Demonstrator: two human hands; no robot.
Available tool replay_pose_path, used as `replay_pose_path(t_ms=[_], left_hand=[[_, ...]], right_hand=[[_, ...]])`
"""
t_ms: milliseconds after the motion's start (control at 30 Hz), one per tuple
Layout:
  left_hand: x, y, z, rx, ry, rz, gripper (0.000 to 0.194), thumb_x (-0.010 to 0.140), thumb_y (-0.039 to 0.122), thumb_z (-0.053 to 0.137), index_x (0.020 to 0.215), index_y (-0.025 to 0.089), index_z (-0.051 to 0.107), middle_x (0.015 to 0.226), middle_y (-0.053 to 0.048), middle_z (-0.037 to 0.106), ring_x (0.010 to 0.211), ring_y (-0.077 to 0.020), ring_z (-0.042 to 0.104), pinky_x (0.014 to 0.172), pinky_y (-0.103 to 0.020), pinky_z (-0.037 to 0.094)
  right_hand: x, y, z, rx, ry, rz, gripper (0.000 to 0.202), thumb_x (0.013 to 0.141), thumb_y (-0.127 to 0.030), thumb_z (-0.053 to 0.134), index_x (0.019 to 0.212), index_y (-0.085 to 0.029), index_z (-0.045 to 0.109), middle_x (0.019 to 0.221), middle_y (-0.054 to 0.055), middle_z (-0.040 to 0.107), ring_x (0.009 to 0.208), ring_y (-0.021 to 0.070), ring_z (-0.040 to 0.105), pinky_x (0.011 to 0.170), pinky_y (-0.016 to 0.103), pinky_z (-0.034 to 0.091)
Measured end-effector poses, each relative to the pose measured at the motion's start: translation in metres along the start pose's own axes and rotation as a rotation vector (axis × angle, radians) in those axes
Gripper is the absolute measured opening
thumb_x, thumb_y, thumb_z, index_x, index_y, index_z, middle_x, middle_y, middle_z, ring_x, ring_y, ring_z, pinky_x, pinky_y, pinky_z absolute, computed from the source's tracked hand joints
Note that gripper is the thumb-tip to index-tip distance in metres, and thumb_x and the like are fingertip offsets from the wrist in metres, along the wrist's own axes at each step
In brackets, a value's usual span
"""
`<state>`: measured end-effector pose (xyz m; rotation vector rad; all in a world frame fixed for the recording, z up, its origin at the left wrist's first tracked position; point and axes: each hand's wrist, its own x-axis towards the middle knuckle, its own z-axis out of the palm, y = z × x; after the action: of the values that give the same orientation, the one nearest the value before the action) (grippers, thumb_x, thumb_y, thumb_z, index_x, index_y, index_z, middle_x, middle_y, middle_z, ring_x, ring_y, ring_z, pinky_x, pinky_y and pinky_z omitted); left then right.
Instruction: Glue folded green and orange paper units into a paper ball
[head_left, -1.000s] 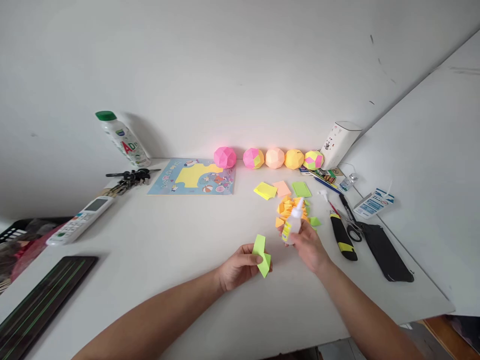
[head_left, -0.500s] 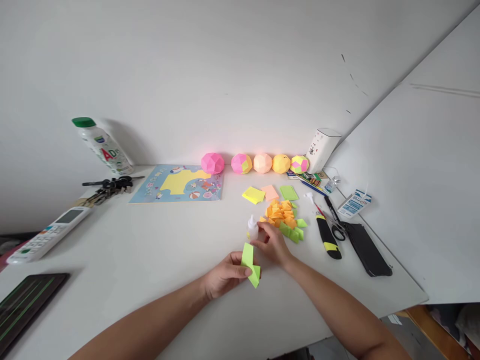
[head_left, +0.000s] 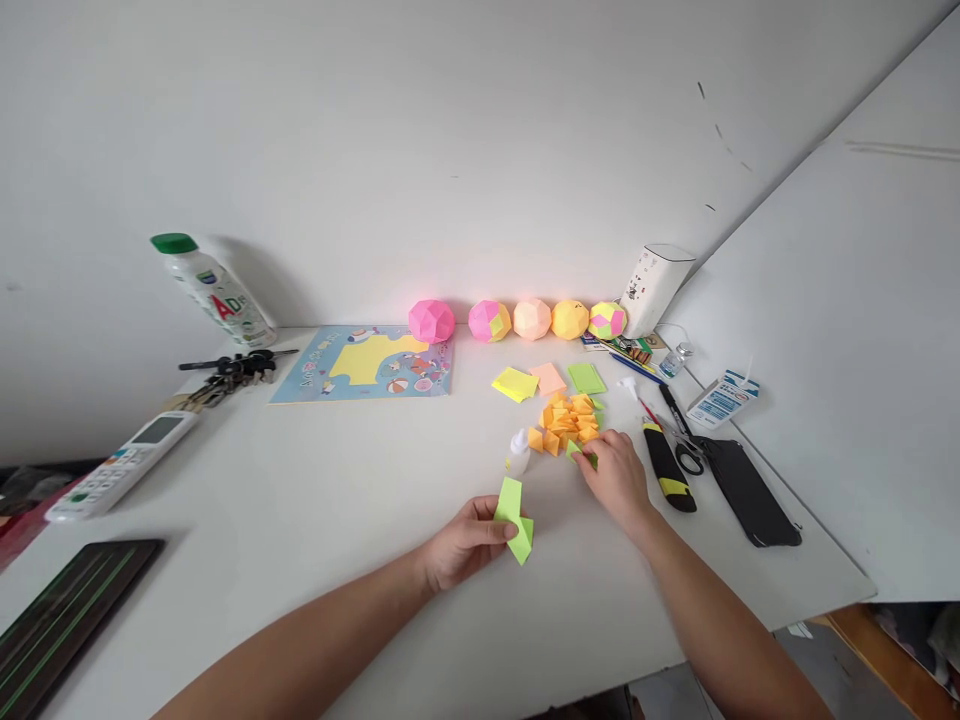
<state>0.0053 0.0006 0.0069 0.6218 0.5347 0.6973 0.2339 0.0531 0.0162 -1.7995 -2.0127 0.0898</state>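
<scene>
Between the thumb and fingers of my left hand (head_left: 469, 543) is a green folded paper piece (head_left: 514, 520), held above the table near its front. My right hand (head_left: 616, 478) is closed at the pile's near right side, its thumb and fingertips on a small green folded paper (head_left: 574, 450). Most of the green pieces there are hidden behind that hand. Orange folded paper pieces (head_left: 570, 418) lie heaped just beyond it. A small white glue bottle (head_left: 518, 452) with a nozzle stands upright between my hands, touched by neither.
Several faceted paper balls, one of them pink (head_left: 431, 321), line the wall. Sticky-note pads, one yellow (head_left: 515, 384), lie before them. On the right are a box cutter (head_left: 667, 468), scissors (head_left: 688, 459) and a black pouch (head_left: 750, 490); on the left, a remote (head_left: 124, 465) and bottle (head_left: 217, 295).
My right hand has moved right, from beside the glue bottle to the green paper pieces by the pile. My left hand still holds its green piece. The view has shifted slightly.
</scene>
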Motion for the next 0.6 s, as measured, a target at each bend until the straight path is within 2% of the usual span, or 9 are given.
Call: replay_pose_path(t_ms=[133,200,267,333,400,500,600], left_hand=[[0.000,0.001,0.001,-0.016,0.015,-0.009,0.018,0.060,0.022,0.076,0.073,0.012,0.068,0.067,-0.006,0.065,0.066,-0.0159,0.056,0.065,-0.029,0.040],[0.001,0.001,-0.001,-0.026,0.017,-0.007,0.017,0.061,0.021,0.075,0.074,0.012,0.068,0.068,-0.006,0.065,0.066,-0.0161,0.057,0.065,-0.029,0.041],[0.002,0.000,-0.002,-0.035,0.010,-0.001,0.017,0.062,0.021,0.075,0.075,0.011,0.069,0.068,-0.007,0.065,0.066,-0.0163,0.057,0.065,-0.029,0.041],[0.002,0.000,-0.004,-0.041,-0.005,0.011,0.017,0.063,0.021,0.074,0.076,0.011,0.069,0.069,-0.007,0.066,0.067,-0.0163,0.057,0.065,-0.029,0.040],[0.002,-0.001,-0.004,-0.047,-0.017,0.019,0.017,0.063,0.021,0.073,0.077,0.011,0.069,0.070,-0.007,0.066,0.067,-0.0162,0.058,0.066,-0.028,0.040],[0.002,-0.001,-0.003,-0.056,-0.019,0.019,0.022,0.063,0.020,0.073,0.083,0.012,0.071,0.075,-0.007,0.067,0.069,-0.0165,0.059,0.068,-0.029,0.041],[0.001,0.001,-0.002,-0.046,-0.045,0.023,0.025,0.066,0.020,0.071,0.089,0.010,0.071,0.084,-0.011,0.069,0.072,-0.0173,0.059,0.070,-0.029,0.041]], right_hand=[[0.000,-0.004,0.000,0.211,0.030,-0.018,0.013,0.075,-0.023,0.061,0.063,-0.020,0.058,0.077,0.008,0.059,0.081,0.0250,0.055,0.073,0.038,0.046],[-0.001,-0.009,-0.007,0.393,-0.016,-0.012,0.012,0.074,-0.026,0.063,0.065,-0.019,0.060,0.083,0.007,0.061,0.081,0.0226,0.057,0.071,0.035,0.047],[-0.004,-0.016,-0.016,0.684,-0.153,0.012,0.015,0.073,-0.030,0.066,0.065,-0.019,0.062,0.094,0.008,0.062,0.084,0.0213,0.058,0.069,0.033,0.047],[-0.009,-0.023,-0.023,0.952,-0.348,0.048,0.017,0.070,-0.032,0.070,0.064,-0.018,0.063,0.102,0.008,0.061,0.089,0.0204,0.058,0.071,0.032,0.047],[-0.013,-0.028,-0.025,1.125,-0.542,0.094,0.018,0.068,-0.033,0.074,0.065,-0.018,0.064,0.100,0.006,0.062,0.087,0.0183,0.058,0.072,0.030,0.047],[-0.019,-0.031,-0.022,1.211,-0.766,0.147,0.019,0.070,-0.034,0.074,0.072,-0.017,0.065,0.081,0.002,0.063,0.072,0.0142,0.057,0.066,0.028,0.045],[-0.022,-0.034,-0.019,1.226,-0.850,0.139,0.021,0.076,-0.036,0.069,0.077,-0.016,0.064,0.070,0.001,0.061,0.068,0.0138,0.056,0.067,0.029,0.044]])
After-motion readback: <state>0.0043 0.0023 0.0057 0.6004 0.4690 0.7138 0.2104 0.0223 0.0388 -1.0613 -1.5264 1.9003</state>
